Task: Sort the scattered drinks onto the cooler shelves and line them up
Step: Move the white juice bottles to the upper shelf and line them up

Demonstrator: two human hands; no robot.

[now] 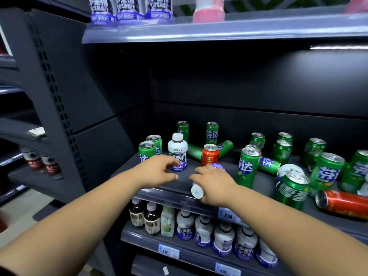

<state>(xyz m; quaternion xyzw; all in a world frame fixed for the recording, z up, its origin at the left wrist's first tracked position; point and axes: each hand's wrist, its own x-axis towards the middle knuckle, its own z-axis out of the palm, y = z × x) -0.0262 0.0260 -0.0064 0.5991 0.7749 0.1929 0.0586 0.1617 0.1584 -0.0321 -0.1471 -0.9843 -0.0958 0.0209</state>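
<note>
On the middle shelf (179, 184) a white bottle with a purple label (177, 150) stands upright. My left hand (159, 171) rests at its base, fingertips touching the label, fingers apart. My right hand (214, 184) is shut on a second white bottle (197, 191) that lies on its side, its cap toward me at the shelf's front edge. A red can (210, 154) stands just behind my right hand. Several green cans (247, 166) stand or lie scattered across the shelf, two upright ones (148, 153) at the left.
A red can (342, 204) lies on its side at the right front. The lower shelf (169, 246) holds a row of white, dark and pale green bottles. The upper shelf (219, 30) carries purple-labelled bottles and a pink one. A perforated upright (55, 100) bounds the left.
</note>
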